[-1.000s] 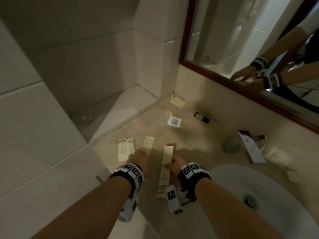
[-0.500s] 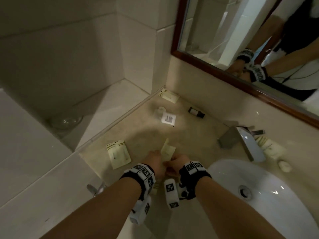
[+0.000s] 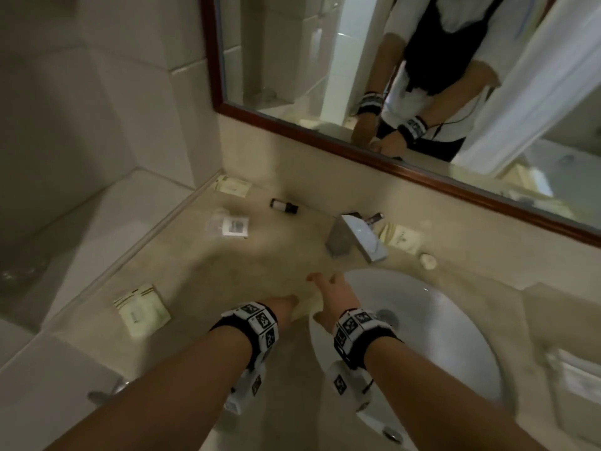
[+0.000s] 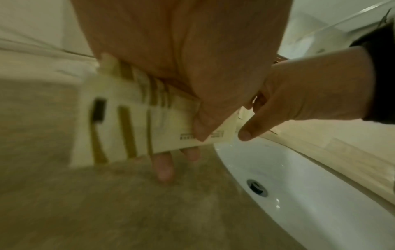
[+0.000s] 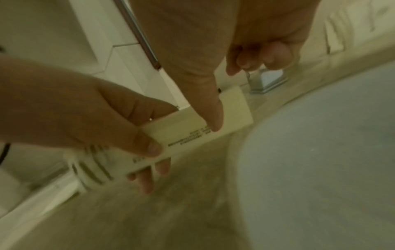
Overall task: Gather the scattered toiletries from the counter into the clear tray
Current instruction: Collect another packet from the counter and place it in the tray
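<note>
My left hand (image 3: 287, 305) pinches a pair of long cream packets (image 3: 309, 305) at the sink's left rim, thumb on top and fingers underneath. In the left wrist view one packet (image 4: 132, 121) shows a printed toothbrush. My right hand (image 3: 320, 278) lies just right of them with its fingers stretched forward. In the right wrist view only its thumb (image 5: 211, 118) rests on the packets (image 5: 230, 108). Loose on the counter lie a cream sachet (image 3: 141, 309), a labelled clear bag (image 3: 232, 226), a small dark bottle (image 3: 284, 205) and a corner sachet (image 3: 232, 185).
A chrome faucet (image 3: 357, 237) stands behind the white sink (image 3: 455, 336). A cream packet (image 3: 401, 236) and a small white round piece (image 3: 428, 261) lie right of it. A blurred pale boxy thing (image 3: 572, 375) shows at the right edge. A mirror (image 3: 357, 60) hangs above.
The two long packets lay flat on the counter under my hands. They are now together in my left hand, and both hands have moved right to the sink's rim.
</note>
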`<state>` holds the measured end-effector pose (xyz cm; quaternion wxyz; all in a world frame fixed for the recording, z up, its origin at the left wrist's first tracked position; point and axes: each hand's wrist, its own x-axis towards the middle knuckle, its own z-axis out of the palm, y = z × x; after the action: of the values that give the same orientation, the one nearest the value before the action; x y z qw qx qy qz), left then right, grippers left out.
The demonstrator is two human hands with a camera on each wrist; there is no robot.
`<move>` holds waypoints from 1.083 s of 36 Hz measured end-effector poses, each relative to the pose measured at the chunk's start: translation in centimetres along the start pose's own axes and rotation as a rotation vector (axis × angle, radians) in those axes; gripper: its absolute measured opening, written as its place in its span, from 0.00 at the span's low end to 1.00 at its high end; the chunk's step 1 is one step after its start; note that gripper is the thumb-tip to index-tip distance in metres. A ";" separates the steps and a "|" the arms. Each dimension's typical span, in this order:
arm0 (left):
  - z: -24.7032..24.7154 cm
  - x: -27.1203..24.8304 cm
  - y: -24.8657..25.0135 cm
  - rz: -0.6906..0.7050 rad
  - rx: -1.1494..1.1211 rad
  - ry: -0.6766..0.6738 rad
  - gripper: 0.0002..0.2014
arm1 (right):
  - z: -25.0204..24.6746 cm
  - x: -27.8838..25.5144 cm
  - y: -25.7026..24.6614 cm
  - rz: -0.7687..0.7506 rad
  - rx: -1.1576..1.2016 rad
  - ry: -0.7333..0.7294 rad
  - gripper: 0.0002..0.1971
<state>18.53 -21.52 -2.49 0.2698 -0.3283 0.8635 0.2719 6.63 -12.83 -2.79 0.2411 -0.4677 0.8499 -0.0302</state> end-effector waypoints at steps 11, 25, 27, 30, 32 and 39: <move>1.3 -0.3 11.7 0.272 0.167 -0.099 0.13 | -5.0 -6.5 10.2 0.130 -0.048 -0.197 0.12; 6.0 -0.8 29.8 0.380 0.326 -0.031 0.15 | -6.7 -16.8 28.0 0.238 0.093 -0.030 0.10; 7.2 -1.2 32.5 0.420 0.360 0.010 0.18 | -6.9 -18.4 30.0 0.270 0.016 -0.034 0.11; 8.9 -0.8 36.4 0.468 0.323 -0.056 0.18 | -7.0 -20.8 33.4 0.301 -0.083 -0.064 0.11; 9.8 -0.4 39.1 0.485 0.319 -0.117 0.16 | -7.4 -22.4 35.8 0.297 -0.118 -0.088 0.12; 12.4 0.6 47.4 0.489 0.324 -0.010 0.14 | -9.3 -27.0 44.6 0.303 -0.144 -0.151 0.14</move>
<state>-12.09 16.40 2.26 0.2494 -0.0619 0.9477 0.1891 -20.19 32.47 3.34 0.2717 -0.3514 0.8900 0.1026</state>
